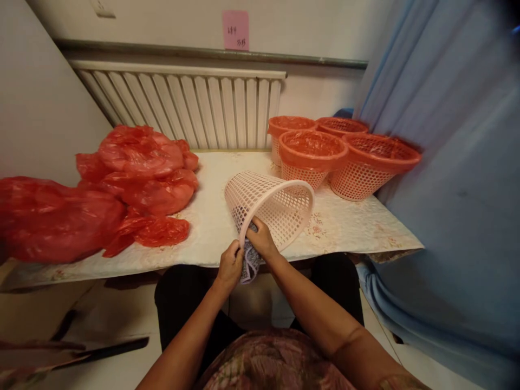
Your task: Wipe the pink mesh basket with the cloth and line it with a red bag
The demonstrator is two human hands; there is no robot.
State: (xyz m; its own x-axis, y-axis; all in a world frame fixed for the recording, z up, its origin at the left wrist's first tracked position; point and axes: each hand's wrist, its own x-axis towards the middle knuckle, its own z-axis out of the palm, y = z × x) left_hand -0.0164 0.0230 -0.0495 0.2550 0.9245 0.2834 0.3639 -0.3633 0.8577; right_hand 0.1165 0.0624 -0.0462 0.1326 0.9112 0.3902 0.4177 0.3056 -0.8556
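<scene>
A pale pink perforated wastebasket [266,187] lies tipped on its side on the table, its mouth turned toward me and to the right. My left hand [231,264] is closed on the near left part of its rim. Just inside the mouth, my right hand [261,238] is closed on a grey-purple cloth [251,261] and presses it against the inner wall. Part of the cloth hangs out below the rim between my hands. Some fingertips of my right hand are hidden by the cloth and the basket.
Several baskets lined with red plastic bags [312,149] stand at the back right. Bulging red plastic bags [142,173] lie on the left of the cloth-covered table [209,168]. A radiator [182,105] is behind; a blue curtain [447,179] hangs at the right.
</scene>
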